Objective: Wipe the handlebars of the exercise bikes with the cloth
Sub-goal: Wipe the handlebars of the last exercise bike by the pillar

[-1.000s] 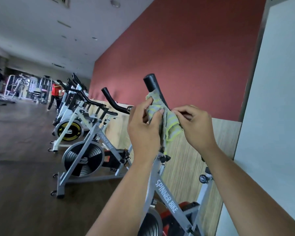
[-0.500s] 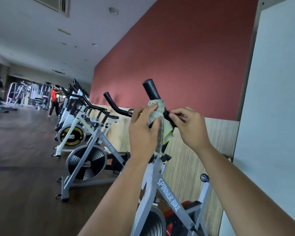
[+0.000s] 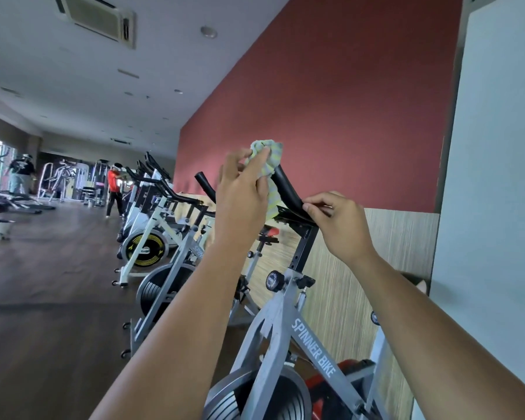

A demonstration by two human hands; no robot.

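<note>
cloth gripped in left hand — handlebar tip hidden, right hand pinching its base

Dark wood-plank floor of a long gym. A row of exercise bikes stands on it beside the right-hand wall. Nearest is a grey bike lettered SPINNER BIKE, then a 2nd grey bike, then a white bike with a yellow-and-black flywheel, with more beyond. At the far end stand weight machines, a person in a red top and a person in a dark top.
</note>
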